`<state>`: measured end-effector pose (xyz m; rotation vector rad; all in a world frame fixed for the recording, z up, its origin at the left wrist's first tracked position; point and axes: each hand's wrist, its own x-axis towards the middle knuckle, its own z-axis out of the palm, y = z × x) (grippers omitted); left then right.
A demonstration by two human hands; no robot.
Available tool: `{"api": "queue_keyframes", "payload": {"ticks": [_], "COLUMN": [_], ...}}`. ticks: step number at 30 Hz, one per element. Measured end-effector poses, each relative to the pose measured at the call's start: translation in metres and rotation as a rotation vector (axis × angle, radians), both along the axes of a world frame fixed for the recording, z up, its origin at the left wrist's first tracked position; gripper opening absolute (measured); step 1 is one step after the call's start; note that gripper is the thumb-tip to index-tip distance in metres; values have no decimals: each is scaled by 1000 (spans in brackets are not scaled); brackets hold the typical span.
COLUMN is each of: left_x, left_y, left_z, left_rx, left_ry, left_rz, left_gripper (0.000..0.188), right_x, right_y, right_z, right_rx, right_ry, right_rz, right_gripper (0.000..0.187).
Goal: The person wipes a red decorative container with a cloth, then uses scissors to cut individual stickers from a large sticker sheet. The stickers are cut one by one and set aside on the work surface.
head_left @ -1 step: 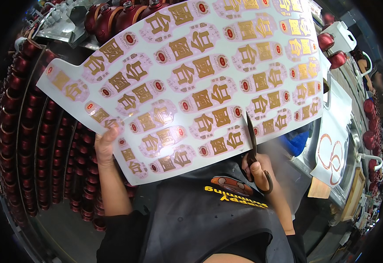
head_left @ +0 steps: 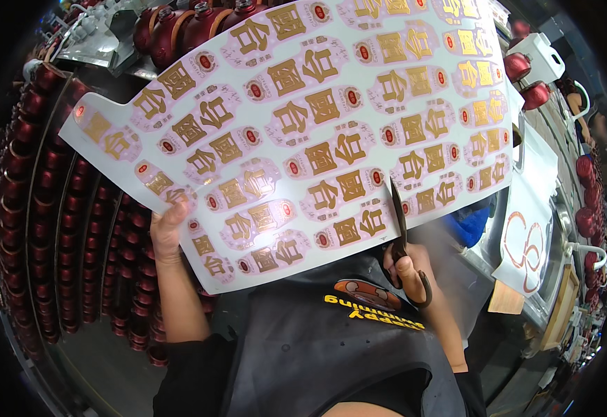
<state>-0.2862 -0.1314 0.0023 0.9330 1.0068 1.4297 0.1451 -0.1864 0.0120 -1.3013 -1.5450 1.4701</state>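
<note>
A large white sheet [head_left: 286, 146] of printed labels, with gold characters on pale pink shapes and small red ovals, spreads across the upper middle. My left hand [head_left: 169, 226] pinches its lower left edge, thumb on top and the other fingers hidden underneath. My right hand [head_left: 406, 267] is closed round the handles of a pair of dark scissors [head_left: 399, 215]. One blade lies over the sheet's lower right part, pointing up between label columns; the other blade is hidden below it. The sheet's top left corner juts out beside a notched edge.
Rows of dark red jars [head_left: 60, 208] fill racks on the left, with larger red bottles [head_left: 199, 31] behind the sheet. To the right are a white jug [head_left: 543, 61], a white sheet with red curved outlines [head_left: 526, 236], a blue cloth [head_left: 470, 226] and a wooden frame [head_left: 559, 309].
</note>
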Motion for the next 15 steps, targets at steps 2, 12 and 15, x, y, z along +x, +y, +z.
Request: {"api": "queue_keyframes", "payload": {"ticks": [2, 12, 15], "left_x": [1, 6, 11], "left_y": [0, 2, 2], "left_z": [-3, -10, -11], "left_rx": [7, 42, 1], "left_ry": [-1, 29, 26], "left_rz": [17, -7, -39], "left_gripper": [60, 68, 66], "right_x": [-1, 27, 30], "right_y": [1, 10, 15], "right_z": [-4, 12, 11], "right_rx": [10, -164, -160], "right_ry": [-41, 44, 39], "right_rz": [-2, 147, 138], "right_gripper": [76, 90, 91]}}
